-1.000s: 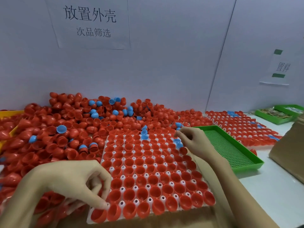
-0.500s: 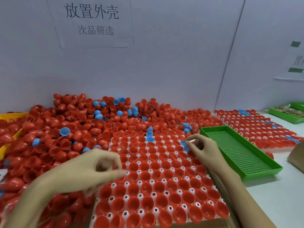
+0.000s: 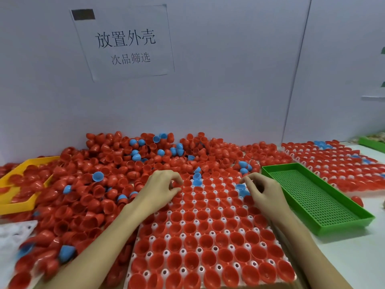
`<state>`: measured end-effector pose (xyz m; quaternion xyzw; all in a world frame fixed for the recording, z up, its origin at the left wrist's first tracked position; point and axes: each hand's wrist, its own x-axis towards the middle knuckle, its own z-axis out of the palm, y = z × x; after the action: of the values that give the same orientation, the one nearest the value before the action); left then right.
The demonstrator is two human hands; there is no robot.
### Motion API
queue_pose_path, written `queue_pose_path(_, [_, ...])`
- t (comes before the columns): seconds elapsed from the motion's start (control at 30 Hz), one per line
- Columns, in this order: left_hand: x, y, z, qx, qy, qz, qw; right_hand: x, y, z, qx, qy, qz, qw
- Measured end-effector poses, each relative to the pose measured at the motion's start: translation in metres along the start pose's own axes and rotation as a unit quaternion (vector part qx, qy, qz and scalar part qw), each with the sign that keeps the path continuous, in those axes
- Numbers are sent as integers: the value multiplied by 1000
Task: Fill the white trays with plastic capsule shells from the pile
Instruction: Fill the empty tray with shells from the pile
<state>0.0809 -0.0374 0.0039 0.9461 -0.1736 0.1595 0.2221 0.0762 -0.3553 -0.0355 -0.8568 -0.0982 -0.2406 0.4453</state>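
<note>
A white tray (image 3: 154,226) lies in the middle, nearly all its cups holding red shells and a few blue ones (image 3: 241,189) near its far edge. A big pile of red and blue capsule shells (image 3: 100,176) spreads to the left and behind it. My left hand (image 3: 160,188) is at the tray's far left part, fingers curled and pinching a red shell there. My right hand (image 3: 264,192) hovers at the far right part beside the blue shells. Its fingers are curled and hide whatever they may hold.
A green perforated tray (image 3: 312,203) sits right of the white tray, with a loose red shell (image 3: 357,200) beyond it. Filled trays (image 3: 333,163) lie at the back right. A yellow tray (image 3: 12,205) stands at the left and a bare white tray (image 3: 14,232) at the lower left.
My left hand has moved from the tray's near left corner up to its far left part. My right hand stayed by the blue shells. The view has tilted upward.
</note>
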Motion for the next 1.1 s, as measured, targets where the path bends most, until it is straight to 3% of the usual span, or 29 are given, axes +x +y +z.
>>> queue_pose_path(0.13, [-2, -3, -1, -49, 8, -25, 998, 3, 0, 0, -7, 6, -5, 1000])
queue_pose_path(0.47, [-13, -4, 5, -123, 118, -72, 983, 0, 3, 0, 2, 18, 34, 999])
queue_pose_path(0.6, [-12, -39, -25, 3, 206, -75, 976, -1, 1, 1, 6, 1, 31, 999])
queue_pose_path(0.7, [-16, -77, -49, 115, 189, -116, 968, -1, -2, 0, 13, -17, 26, 999])
queue_pose_path(0.83, [-27, -96, -55, 174, 86, -180, 964, -1, -2, 1, 9, -52, 19, 998])
queue_pose_path(1.0, [-51, -62, -39, 136, 156, -109, 972, -1, 1, 1, 17, -85, 20, 996])
queue_pose_path(1.1, [-64, -39, -26, 56, 129, -122, 983, 0, 2, 2, 26, -96, 20, 995])
